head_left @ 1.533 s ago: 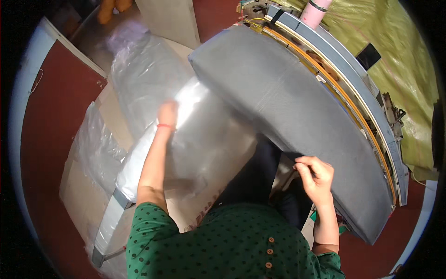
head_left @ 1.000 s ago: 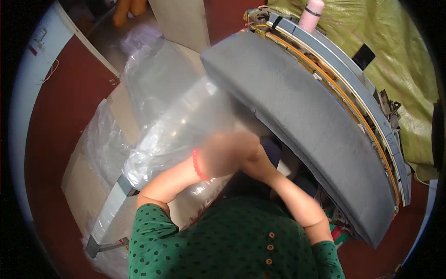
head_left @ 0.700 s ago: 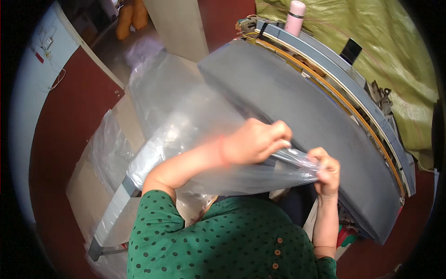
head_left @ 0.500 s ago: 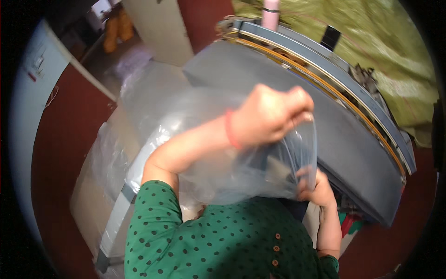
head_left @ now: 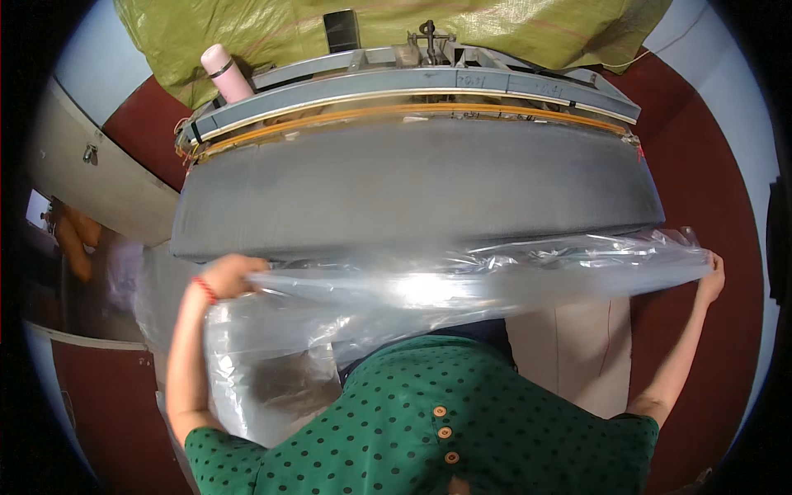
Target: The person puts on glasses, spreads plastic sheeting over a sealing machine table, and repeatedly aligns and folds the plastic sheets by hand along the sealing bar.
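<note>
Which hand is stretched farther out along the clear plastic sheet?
The right hand, arm nearly straight at the clear plastic sheet's far end; the left hand stays closer in.

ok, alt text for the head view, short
A person in a green dotted top stretches a clear plastic sheet between left hand and right hand, in front of a long grey padded table.

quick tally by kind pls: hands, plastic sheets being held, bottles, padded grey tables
Hands: 2, left hand and right hand
Clear plastic sheet: 1, stretched between both hands
Pink bottle: 1
Padded grey table: 1
Total: 5
</note>
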The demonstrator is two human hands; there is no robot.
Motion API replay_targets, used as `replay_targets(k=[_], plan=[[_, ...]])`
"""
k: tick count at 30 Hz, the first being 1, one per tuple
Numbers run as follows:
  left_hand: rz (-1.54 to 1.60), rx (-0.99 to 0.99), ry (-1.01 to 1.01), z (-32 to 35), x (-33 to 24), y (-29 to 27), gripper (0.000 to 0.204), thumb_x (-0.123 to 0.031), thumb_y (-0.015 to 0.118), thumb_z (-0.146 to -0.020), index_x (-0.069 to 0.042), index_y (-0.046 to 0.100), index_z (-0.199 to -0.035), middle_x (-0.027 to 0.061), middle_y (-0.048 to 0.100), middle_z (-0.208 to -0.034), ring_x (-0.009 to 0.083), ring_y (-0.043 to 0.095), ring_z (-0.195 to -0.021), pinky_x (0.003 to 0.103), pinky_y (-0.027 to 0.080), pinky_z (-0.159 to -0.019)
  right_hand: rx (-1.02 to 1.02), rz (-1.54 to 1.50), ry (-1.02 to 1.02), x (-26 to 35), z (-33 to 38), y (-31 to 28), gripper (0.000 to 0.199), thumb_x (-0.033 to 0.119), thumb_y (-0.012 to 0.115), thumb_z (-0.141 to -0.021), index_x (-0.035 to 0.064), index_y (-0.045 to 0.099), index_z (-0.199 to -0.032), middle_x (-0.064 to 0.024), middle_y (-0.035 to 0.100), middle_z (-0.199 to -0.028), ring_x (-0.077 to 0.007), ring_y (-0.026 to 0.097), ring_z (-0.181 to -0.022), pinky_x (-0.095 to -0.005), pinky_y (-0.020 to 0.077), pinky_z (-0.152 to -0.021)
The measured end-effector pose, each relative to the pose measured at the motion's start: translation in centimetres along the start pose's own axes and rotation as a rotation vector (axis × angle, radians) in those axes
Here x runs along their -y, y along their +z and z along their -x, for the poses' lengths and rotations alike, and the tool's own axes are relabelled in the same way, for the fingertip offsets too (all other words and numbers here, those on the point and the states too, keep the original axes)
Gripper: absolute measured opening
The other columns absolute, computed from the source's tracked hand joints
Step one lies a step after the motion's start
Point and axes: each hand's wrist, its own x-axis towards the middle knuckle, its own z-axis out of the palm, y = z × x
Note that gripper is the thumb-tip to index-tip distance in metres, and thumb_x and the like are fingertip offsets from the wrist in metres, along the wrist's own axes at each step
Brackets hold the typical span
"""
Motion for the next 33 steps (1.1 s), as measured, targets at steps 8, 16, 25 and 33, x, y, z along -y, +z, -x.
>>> replay_targets(k=[8,16,25,33], plan=[[-0.551,-1.223,-0.563,14.9,12.4,-18.0,0.011,-0.002,0.055,-0.073,-0.001,0.057,-0.084,0.0124,0.060,-0.076,0.0234,0.058,-0.070,0.029,0.045,-0.063,0.446,0.286,-0.184,13.3,3.1,10.9,0.022,0.023,0.044,-0.082,0.0060,0.058,-0.086,-0.0195,0.059,-0.079,-0.0374,0.056,-0.080,-0.0429,0.0426,-0.066],[-0.345,-0.671,-0.674,2.4,22.5,-0.8,0.048,-0.033,0.055,-0.080,-0.004,0.048,-0.117,0.0174,0.036,-0.130,0.0349,0.029,-0.122,0.041,0.024,-0.101,0.681,0.228,-0.415,19.2,5.4,14.4,0.014,0.010,0.058,-0.068,-0.0005,0.056,-0.076,-0.0203,0.057,-0.072,-0.0349,0.057,-0.074,-0.0374,0.0436,-0.064],[-0.231,-0.814,-0.552,-7.0,15.3,-0.5,0.046,-0.029,0.052,-0.082,0.002,0.047,-0.115,0.0226,0.039,-0.126,0.0358,0.035,-0.119,0.038,0.028,-0.099,1.357,-0.448,-0.152,19.8,0.2,11.2,0.038,0.023,0.068,-0.061,0.0044,0.056,-0.092,0.0055,0.050,-0.077,-0.0039,0.045,-0.071,-0.0189,0.0354,-0.059],[-0.274,-0.925,-0.612,-10.1,17.8,-2.1,0.052,-0.030,0.052,-0.084,0.004,0.041,-0.121,0.0204,0.039,-0.127,0.0297,0.035,-0.121,0.035,0.025,-0.101,-0.260,0.144,-0.843,32.9,0.7,11.2,0.021,0.011,0.057,-0.073,0.0055,0.058,-0.094,-0.0106,0.056,-0.104,-0.0281,0.052,-0.094,-0.0350,0.0453,-0.075]])
